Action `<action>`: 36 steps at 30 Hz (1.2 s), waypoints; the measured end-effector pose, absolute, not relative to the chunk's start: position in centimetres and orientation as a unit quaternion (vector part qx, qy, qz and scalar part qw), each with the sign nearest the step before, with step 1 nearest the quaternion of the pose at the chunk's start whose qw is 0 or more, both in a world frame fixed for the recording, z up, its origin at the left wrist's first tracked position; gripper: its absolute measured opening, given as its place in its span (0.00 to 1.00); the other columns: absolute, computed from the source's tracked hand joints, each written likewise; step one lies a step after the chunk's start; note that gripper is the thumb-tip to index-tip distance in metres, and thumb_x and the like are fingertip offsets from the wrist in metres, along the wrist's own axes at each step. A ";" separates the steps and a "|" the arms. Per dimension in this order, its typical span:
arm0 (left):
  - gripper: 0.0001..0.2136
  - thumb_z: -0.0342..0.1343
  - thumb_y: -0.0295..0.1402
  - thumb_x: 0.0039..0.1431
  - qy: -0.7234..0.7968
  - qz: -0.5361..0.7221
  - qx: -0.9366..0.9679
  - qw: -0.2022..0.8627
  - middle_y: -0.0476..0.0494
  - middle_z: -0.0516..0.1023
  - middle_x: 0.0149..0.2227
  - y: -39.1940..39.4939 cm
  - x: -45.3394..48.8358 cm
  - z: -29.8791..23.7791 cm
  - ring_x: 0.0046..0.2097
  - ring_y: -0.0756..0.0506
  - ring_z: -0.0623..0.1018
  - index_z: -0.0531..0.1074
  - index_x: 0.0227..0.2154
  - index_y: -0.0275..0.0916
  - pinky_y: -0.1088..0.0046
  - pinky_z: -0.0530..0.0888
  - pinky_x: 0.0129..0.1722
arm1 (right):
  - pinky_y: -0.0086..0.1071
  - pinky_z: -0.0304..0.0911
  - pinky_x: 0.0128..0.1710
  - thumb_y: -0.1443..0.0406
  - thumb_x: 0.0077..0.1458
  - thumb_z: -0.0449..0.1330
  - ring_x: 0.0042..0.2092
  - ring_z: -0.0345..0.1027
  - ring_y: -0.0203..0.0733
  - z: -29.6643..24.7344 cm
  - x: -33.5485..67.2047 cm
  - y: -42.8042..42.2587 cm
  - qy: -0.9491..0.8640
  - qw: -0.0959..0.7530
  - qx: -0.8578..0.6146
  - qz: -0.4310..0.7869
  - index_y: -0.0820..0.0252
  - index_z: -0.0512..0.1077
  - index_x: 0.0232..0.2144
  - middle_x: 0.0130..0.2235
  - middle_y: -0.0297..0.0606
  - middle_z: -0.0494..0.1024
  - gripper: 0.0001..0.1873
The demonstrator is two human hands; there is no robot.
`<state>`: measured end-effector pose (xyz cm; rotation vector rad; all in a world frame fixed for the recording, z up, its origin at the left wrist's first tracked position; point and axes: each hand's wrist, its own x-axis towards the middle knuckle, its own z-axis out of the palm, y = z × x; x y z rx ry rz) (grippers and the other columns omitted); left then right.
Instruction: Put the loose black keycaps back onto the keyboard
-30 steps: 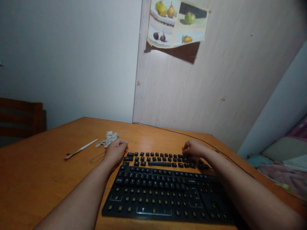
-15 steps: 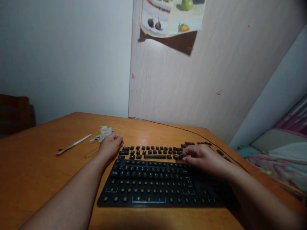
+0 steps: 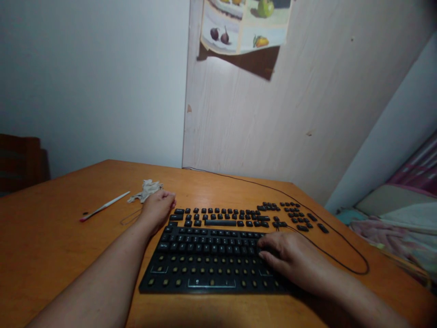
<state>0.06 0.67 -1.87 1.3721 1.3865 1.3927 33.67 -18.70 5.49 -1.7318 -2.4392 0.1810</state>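
A black keyboard lies on the orange wooden table; many of its sockets are bare and show yellowish stems. Loose black keycaps lie in rows on the table just beyond it, with more keycaps at the far right. My left hand rests as a closed fist at the keyboard's far left corner. My right hand lies on the keyboard's right half, fingers bent and pressed together with their tips down on the keys. Whatever those fingertips hold is hidden.
The keyboard's thin black cable loops over the table's right side and runs back to the wall. A crumpled tissue and a white stick with a red tip lie at the left. A dark chair stands far left, bedding to the right.
My right hand came back from the loose keycaps beyond the keyboard and now rests on the keyboard's right half. My left fist has stayed put. The view tilted down slightly.
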 end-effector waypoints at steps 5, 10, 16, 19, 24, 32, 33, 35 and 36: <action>0.14 0.57 0.44 0.48 0.538 0.540 0.535 0.365 0.45 0.74 0.21 0.7 0.0 -2.0 0.23 0.48 0.70 0.70 0.23 0.37 0.73 0.65 0.25 | 0.31 0.58 0.37 0.63 0.59 0.56 0.37 0.72 0.41 5.3 33.4 -18.7 -0.819 0.062 -0.569 0.035 0.53 0.75 0.37 0.36 0.33 0.79 0.07; 0.14 0.57 0.45 0.47 0.531 0.547 0.536 0.362 0.44 0.75 0.22 0.9 -0.1 -2.2 0.25 0.47 0.72 0.71 0.24 0.37 0.73 0.66 0.27 | 0.31 0.58 0.35 0.63 0.59 0.57 0.35 0.71 0.40 5.2 33.4 -18.7 -0.821 0.054 -0.568 0.025 0.53 0.74 0.35 0.34 0.32 0.78 0.06; 0.14 0.57 0.45 0.47 0.540 0.547 0.532 0.355 0.44 0.76 0.23 0.9 0.0 -2.1 0.26 0.47 0.73 0.71 0.24 0.37 0.73 0.66 0.27 | 0.32 0.59 0.36 0.63 0.61 0.54 0.37 0.72 0.42 5.0 33.4 -18.8 -0.829 0.042 -0.557 -0.017 0.52 0.76 0.37 0.36 0.35 0.79 0.09; 0.14 0.57 0.44 0.47 0.541 0.543 0.538 0.351 0.43 0.76 0.23 0.9 0.0 -2.0 0.26 0.47 0.73 0.71 0.24 0.37 0.73 0.66 0.27 | 0.32 0.58 0.35 0.64 0.62 0.53 0.36 0.72 0.41 4.6 33.4 -18.9 -0.832 0.037 -0.553 -0.036 0.53 0.76 0.37 0.35 0.36 0.79 0.11; 0.14 0.56 0.45 0.48 0.540 0.544 0.536 0.353 0.44 0.75 0.23 0.8 0.0 -2.0 0.25 0.47 0.73 0.70 0.24 0.37 0.72 0.66 0.26 | 0.32 0.55 0.31 0.65 0.64 0.50 0.32 0.70 0.39 4.1 32.9 -19.2 -0.830 0.039 -0.553 -0.061 0.54 0.75 0.34 0.32 0.35 0.78 0.14; 0.13 0.56 0.44 0.49 0.542 0.543 0.537 0.351 0.44 0.76 0.24 1.1 -0.1 -2.3 0.26 0.47 0.73 0.71 0.25 0.37 0.73 0.67 0.28 | 0.31 0.59 0.34 0.63 0.65 0.50 0.34 0.73 0.39 3.5 33.3 -19.4 -0.828 0.072 -0.555 -0.041 0.54 0.76 0.35 0.32 0.34 0.79 0.14; 0.13 0.56 0.44 0.49 0.543 0.541 0.539 0.350 0.44 0.76 0.23 1.1 -0.1 -2.3 0.26 0.47 0.73 0.71 0.25 0.37 0.73 0.66 0.27 | 0.31 0.60 0.35 0.62 0.65 0.50 0.35 0.73 0.40 3.3 33.5 -19.4 -0.825 0.081 -0.558 -0.037 0.54 0.76 0.36 0.33 0.35 0.79 0.14; 0.13 0.56 0.43 0.49 0.544 0.538 0.542 0.347 0.45 0.75 0.23 1.1 -0.1 -2.2 0.25 0.48 0.72 0.70 0.24 0.37 0.73 0.66 0.26 | 0.31 0.62 0.37 0.63 0.65 0.51 0.37 0.74 0.40 2.9 33.8 -19.4 -0.822 0.096 -0.561 -0.031 0.53 0.77 0.39 0.35 0.35 0.80 0.14; 0.13 0.56 0.43 0.49 0.544 0.536 0.545 0.347 0.45 0.75 0.22 1.1 -0.1 -2.2 0.24 0.48 0.71 0.70 0.24 0.37 0.73 0.66 0.26 | 0.32 0.62 0.39 0.63 0.65 0.51 0.37 0.74 0.41 2.8 34.0 -19.4 -0.821 0.102 -0.561 -0.031 0.53 0.77 0.40 0.35 0.35 0.80 0.14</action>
